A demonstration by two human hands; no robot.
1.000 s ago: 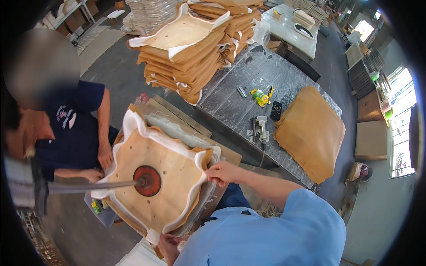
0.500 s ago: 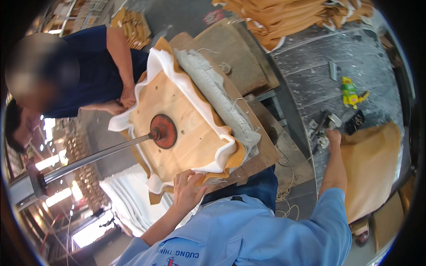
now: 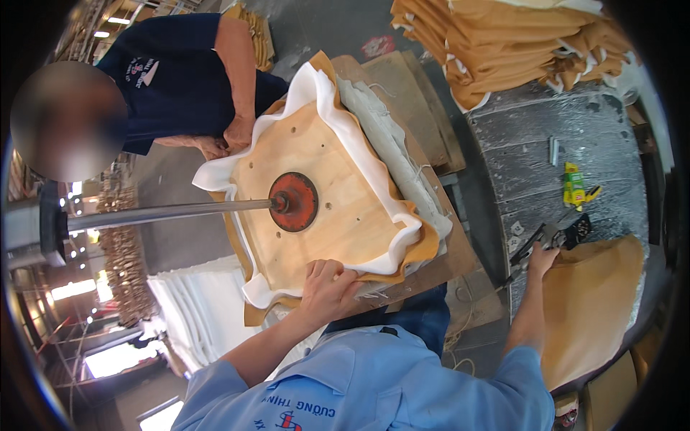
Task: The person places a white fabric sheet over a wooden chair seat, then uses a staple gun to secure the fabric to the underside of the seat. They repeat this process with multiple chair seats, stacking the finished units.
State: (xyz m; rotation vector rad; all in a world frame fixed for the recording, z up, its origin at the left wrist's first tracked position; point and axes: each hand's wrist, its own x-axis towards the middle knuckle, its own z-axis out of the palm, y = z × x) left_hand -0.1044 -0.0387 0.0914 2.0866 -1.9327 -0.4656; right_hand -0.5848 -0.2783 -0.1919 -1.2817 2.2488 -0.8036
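A square plywood panel (image 3: 309, 144) lies over white padding (image 3: 374, 194) and a tan cover (image 3: 424, 241), whose wavy edges stand up around it. A round red press foot (image 3: 305, 208) on a steel rod bears on the panel's middle. My left hand (image 3: 329, 291) is at the near edge, its fingers curled over the padding and cover. Out to the right, my right hand (image 3: 542, 258) is closed around a grey and black staple gun (image 3: 550, 234) at the dark table. Part of the gun's handle is hidden by my fingers.
A co-worker in a dark shirt (image 3: 180, 79) holds the panel's far left edge with both hands. Tan covers (image 3: 517, 43) are heaped on the dark table (image 3: 503, 151). A yellow-green packet (image 3: 573, 185) and a tan sheet (image 3: 593, 309) lie there. White sheets (image 3: 201, 302) are stacked at lower left.
My right hand has closed on the staple gun, which has turned and shifted slightly. My left hand stays at the panel's near edge, fingers more curled. The whole view has shifted.
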